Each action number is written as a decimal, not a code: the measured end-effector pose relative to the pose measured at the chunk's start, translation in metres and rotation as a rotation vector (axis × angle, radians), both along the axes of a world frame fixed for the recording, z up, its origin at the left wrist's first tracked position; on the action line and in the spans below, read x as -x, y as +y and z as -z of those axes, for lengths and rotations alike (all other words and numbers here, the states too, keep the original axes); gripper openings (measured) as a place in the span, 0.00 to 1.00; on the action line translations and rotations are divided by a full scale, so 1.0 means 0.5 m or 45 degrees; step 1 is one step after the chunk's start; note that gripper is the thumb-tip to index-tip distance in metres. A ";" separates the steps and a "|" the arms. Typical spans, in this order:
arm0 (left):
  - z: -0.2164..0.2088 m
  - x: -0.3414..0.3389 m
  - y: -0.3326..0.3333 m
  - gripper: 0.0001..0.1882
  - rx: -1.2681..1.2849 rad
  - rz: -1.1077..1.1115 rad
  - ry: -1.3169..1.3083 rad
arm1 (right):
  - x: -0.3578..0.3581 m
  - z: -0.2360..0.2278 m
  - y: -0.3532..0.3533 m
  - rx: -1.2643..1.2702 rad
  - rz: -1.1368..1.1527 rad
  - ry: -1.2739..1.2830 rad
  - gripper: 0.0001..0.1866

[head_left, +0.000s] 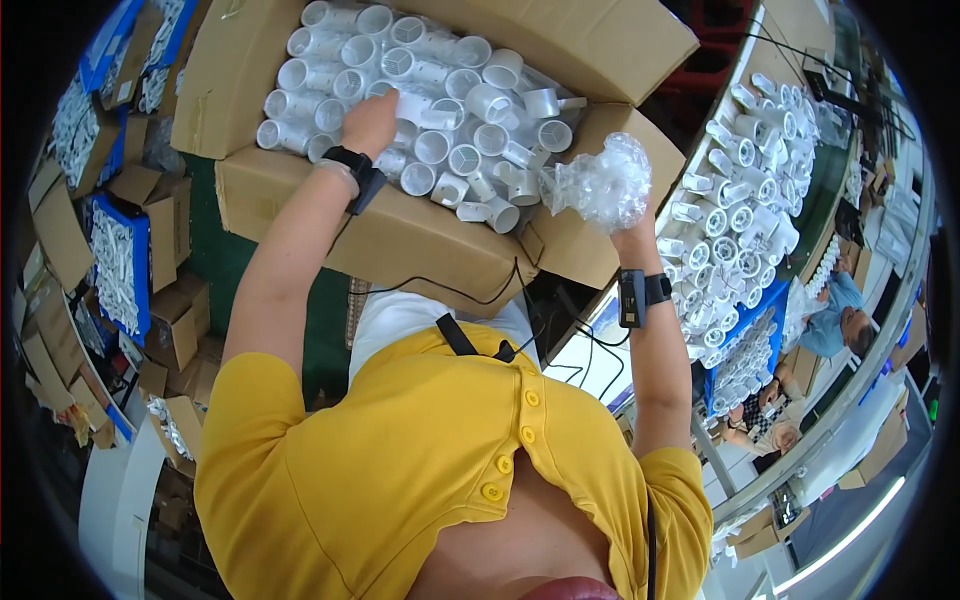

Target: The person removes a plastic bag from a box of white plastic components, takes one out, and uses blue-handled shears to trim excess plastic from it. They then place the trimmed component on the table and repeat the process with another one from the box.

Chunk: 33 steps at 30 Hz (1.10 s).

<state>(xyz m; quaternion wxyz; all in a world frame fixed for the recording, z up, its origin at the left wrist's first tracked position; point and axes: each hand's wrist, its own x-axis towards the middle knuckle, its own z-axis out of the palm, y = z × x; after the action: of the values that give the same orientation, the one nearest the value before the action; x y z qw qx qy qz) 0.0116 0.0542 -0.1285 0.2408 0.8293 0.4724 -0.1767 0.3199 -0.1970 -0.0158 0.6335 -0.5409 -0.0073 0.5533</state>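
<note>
Big open cardboard box (300, 215) sits under both hands, flaps folded out, packed with white plastic pipe fittings (450, 110), mostly open-end up. Workbench (800, 215) well off to the outer side of the right-hand fingers, covered with more white fittings (740, 200) in rows; blue bin (745, 330) of the same at its near edge. Smaller cartons and blue trays (115, 265) of white parts stacked well out past the left-hand side.

Right hand (625, 225): raised over the box's right corner flap, fingers clamped together around a crumpled clear plastic bag (600, 180); bag bulges above and beside the fingers.

Left hand (368, 122): down in the box, fingers curled onto the fittings, touching them; can't tell if they're closed on one piece. A loose fitting (420, 108) lies just beyond the fingertips.

Black wrist bands on both arms.
</note>
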 end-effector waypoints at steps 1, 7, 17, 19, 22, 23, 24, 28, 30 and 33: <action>-0.008 -0.009 0.000 0.25 0.007 0.012 -0.009 | -0.006 -0.002 -0.010 0.007 0.012 -0.009 0.19; -0.176 -0.056 -0.058 0.23 0.229 -0.066 -0.221 | -0.006 -0.039 -0.057 -0.002 0.037 -0.006 0.20; -0.047 -0.333 -0.191 0.21 0.406 -0.358 -0.421 | 0.021 -0.042 -0.073 0.059 0.004 -0.048 0.21; -0.040 -0.346 -0.199 0.21 0.417 -0.389 -0.384 | 0.014 -0.039 -0.087 0.025 0.045 -0.053 0.21; -0.033 -0.345 -0.205 0.22 0.405 -0.465 -0.330 | 0.018 -0.035 -0.097 0.014 0.060 -0.040 0.21; -0.030 -0.345 -0.207 0.22 0.400 -0.472 -0.323 | 0.022 -0.034 -0.098 0.021 0.059 -0.030 0.21; -0.026 -0.348 -0.210 0.23 0.428 -0.496 -0.353 | 0.026 -0.033 -0.098 0.026 0.056 -0.019 0.22; -0.018 -0.342 -0.213 0.25 0.512 -0.580 -0.413 | 0.037 -0.037 -0.083 0.079 0.028 0.011 0.21; -0.020 -0.328 -0.216 0.25 0.604 -0.618 -0.436 | 0.038 -0.030 -0.075 0.097 0.007 0.003 0.22; -0.076 -0.265 -0.170 0.21 0.486 -0.369 -0.434 | 0.028 -0.023 -0.081 0.159 0.009 -0.054 0.23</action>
<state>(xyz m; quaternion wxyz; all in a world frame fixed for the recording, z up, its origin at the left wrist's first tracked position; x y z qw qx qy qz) 0.1440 -0.0310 -0.0906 0.4911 0.7104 0.4970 -0.0843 0.3060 -0.2376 -0.0045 0.6001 -0.5911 0.0159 0.5387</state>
